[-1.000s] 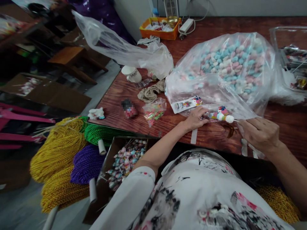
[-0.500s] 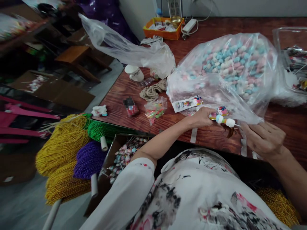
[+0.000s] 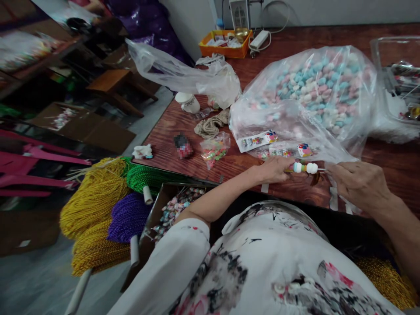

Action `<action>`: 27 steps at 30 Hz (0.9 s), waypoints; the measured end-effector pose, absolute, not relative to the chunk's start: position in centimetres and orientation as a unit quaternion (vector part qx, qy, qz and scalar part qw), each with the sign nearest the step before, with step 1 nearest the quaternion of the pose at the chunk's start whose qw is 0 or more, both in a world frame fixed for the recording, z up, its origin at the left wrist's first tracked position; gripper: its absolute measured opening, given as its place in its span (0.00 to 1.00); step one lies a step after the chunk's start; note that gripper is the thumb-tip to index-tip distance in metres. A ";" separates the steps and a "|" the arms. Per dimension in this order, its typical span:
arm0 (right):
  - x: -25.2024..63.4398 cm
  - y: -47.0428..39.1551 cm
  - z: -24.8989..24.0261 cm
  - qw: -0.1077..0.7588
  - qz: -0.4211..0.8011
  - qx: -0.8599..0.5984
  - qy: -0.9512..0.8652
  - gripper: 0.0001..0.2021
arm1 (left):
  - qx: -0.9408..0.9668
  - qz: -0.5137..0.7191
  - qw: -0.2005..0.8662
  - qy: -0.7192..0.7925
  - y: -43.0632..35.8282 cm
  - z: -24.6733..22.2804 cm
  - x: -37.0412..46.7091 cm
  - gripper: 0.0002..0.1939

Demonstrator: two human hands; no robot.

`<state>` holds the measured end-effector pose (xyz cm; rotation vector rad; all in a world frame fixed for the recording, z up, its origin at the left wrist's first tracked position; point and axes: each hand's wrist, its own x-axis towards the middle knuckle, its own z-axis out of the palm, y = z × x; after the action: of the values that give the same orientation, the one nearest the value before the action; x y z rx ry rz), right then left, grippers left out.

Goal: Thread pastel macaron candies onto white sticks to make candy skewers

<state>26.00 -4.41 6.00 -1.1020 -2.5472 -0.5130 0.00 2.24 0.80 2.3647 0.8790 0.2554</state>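
A candy skewer [image 3: 305, 168] with white and pale blue marshmallows and green and orange pieces lies level between my hands. The fingers of my left hand [image 3: 275, 169] are closed around its left end. At the other end, my right hand [image 3: 359, 181] is closed on the bare white stick. Just beyond the hands is a large clear bag of pink, blue and white marshmallows [image 3: 321, 87]. Printed packets [image 3: 257, 141] lie at its near edge, and a small bag of green and orange candies [image 3: 215, 149] is left of them.
A cardboard box of wrapped candy skewers [image 3: 172, 208] stands below the table's left edge. Yellow cord [image 3: 95, 197] and purple cord [image 3: 129, 218] hang beside it. A white mug [image 3: 188, 103], a brown cloth [image 3: 211, 124] and an orange basket [image 3: 226, 51] are on the table [image 3: 160, 144].
The candy skewer has turned from a slant to nearly level. My right hand has shifted slightly up and left. The whole view has moved a little, with both hands still on the skewer.
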 end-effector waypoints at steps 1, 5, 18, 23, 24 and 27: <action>25.7 -4.5 6.1 0.157 -0.194 -0.374 -0.893 0.07 | 0.885 0.099 0.316 0.328 2.2 0.8 0.1 0.18; 24.9 -4.8 6.5 0.147 -0.205 -0.344 -0.905 0.09 | 0.867 0.124 0.374 0.306 2.2 0.7 0.6 0.14; 24.5 -5.3 6.9 0.182 -0.152 -0.290 -0.927 0.10 | 0.883 0.074 0.336 0.320 1.7 0.8 -0.2 0.20; 25.2 -5.7 6.6 0.206 -0.159 -0.279 -0.924 0.11 | 0.865 0.078 0.368 0.332 1.9 0.0 -0.6 0.17; 25.2 -5.8 6.6 0.211 -0.163 -0.278 -0.923 0.11 | 0.852 0.082 0.399 0.329 1.9 -0.1 -0.5 0.18; 24.9 -5.9 6.4 0.235 -0.173 -0.272 -0.917 0.11 | 0.810 0.089 0.477 0.329 1.6 -0.3 -0.2 0.20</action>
<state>24.90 -5.94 6.40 -0.7462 -2.5155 -0.4734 -0.17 1.60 -0.25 1.9790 0.8047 0.2167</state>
